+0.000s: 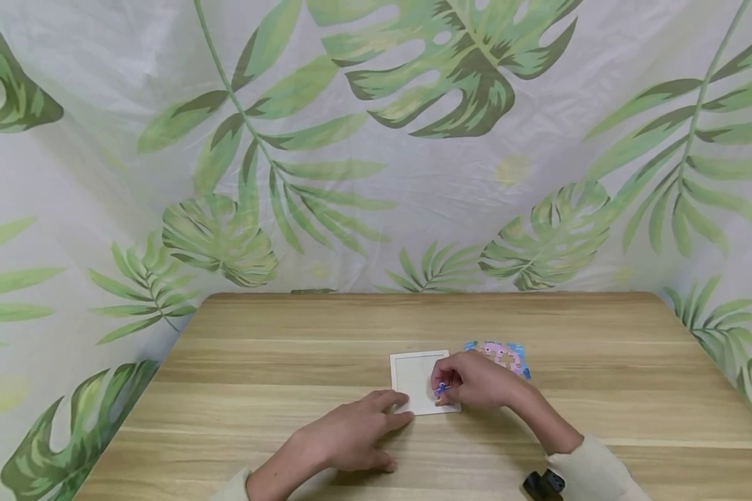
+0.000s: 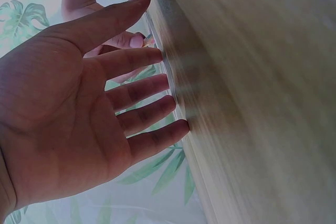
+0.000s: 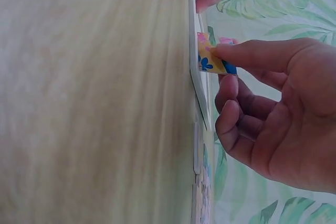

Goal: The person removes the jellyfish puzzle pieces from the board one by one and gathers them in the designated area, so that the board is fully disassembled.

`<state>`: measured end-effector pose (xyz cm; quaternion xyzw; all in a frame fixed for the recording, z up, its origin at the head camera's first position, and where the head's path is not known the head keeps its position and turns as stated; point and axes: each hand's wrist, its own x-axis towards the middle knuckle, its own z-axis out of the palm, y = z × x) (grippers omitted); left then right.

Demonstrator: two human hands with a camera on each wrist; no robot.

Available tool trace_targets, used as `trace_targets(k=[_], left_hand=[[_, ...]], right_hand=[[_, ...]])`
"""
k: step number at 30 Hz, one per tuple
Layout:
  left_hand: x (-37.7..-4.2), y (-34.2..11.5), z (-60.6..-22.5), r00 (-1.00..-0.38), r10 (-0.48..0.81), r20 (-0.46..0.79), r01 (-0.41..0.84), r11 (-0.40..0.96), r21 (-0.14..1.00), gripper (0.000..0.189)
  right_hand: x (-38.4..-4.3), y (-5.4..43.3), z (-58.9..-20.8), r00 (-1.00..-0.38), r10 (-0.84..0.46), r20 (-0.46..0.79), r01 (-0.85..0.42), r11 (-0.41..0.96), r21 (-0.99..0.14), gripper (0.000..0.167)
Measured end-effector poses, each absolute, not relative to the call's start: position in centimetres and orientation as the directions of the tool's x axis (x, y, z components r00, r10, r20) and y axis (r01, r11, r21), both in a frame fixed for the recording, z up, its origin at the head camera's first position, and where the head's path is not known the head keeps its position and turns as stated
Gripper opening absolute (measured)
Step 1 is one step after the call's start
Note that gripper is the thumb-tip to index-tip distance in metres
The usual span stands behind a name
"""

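Observation:
My right hand (image 1: 479,379) pinches a small puzzle piece (image 3: 212,59) between thumb and fingers, over the right part of a white puzzle tray (image 1: 403,358). Yellow, blue and pink colours show on the piece in the right wrist view, and its edge is at or very near the tray. My left hand (image 1: 357,433) rests with fingers spread at the tray's lower left corner, its fingertips touching the frame. In the left wrist view the left hand's fingers (image 2: 142,90) are extended and the palm holds nothing.
Behind the right hand lies a group of pink and blue puzzle pieces (image 1: 514,357), partly hidden by that hand. Everything sits on a wooden table (image 1: 276,362). A leaf-patterned cloth (image 1: 413,209) hangs behind it. A black device (image 1: 544,483) is by the right sleeve.

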<state>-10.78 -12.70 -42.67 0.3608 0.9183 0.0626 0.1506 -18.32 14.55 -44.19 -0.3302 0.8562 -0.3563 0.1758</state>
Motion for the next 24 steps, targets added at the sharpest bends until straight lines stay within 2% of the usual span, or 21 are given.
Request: trace_targets(k=[6, 14, 24], left_hand=[[-10.8, -12.6, -42.7, -0.695, 0.676, -0.244, 0.637, 0.737, 0.226, 0.070], [-10.9, -12.5, -42.6, -0.703, 0.653, -0.283, 0.601, 0.757, 0.256, 0.071], [-10.7, -12.5, -42.5, -0.702, 0.659, -0.271, 0.611, 0.752, 0.247, 0.072]], right_hand=[[-18.4, 14.8, -43.9, -0.713, -0.698, -0.062, -0.441, 0.516, -0.734, 0.008], [-18.4, 16.3, -43.3, -0.737, -0.674, -0.035, -0.433, 0.512, -0.741, 0.012], [-18.3, 18.4, -42.8, -0.757, -0.651, -0.055, -0.394, 0.523, -0.756, 0.011]])
